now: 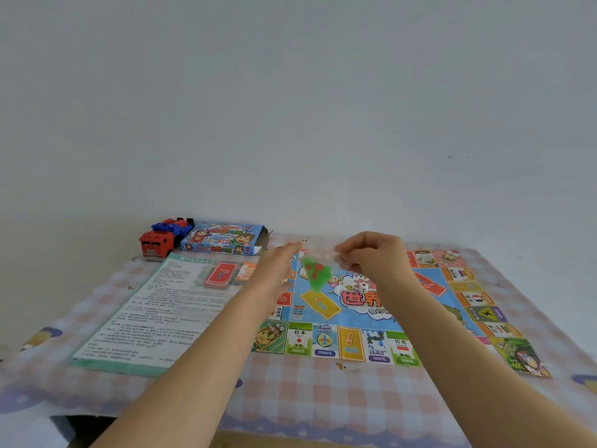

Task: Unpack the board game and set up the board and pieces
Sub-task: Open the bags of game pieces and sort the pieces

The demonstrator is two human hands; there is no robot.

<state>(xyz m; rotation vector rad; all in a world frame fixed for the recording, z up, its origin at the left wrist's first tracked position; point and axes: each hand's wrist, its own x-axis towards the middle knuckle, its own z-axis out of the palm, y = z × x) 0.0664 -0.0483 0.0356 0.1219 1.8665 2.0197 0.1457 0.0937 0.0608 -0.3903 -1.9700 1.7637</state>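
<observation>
Packet of green pieces (316, 273) hangs blurred above the game board (324, 342), between our hands. Left hand (280, 260) is flat-fingered and holds nothing. Right hand (371, 253) is curled, seemingly pinching the packet's clear film. We judge it light, floppy, slippery: grip the top edge.

There is only one view, from a camera worn on the person's head. It looks forward and a little down across the counter (323, 392), from close to its near edge. The bare wall (290, 92) fills the upper half of the view.
</observation>
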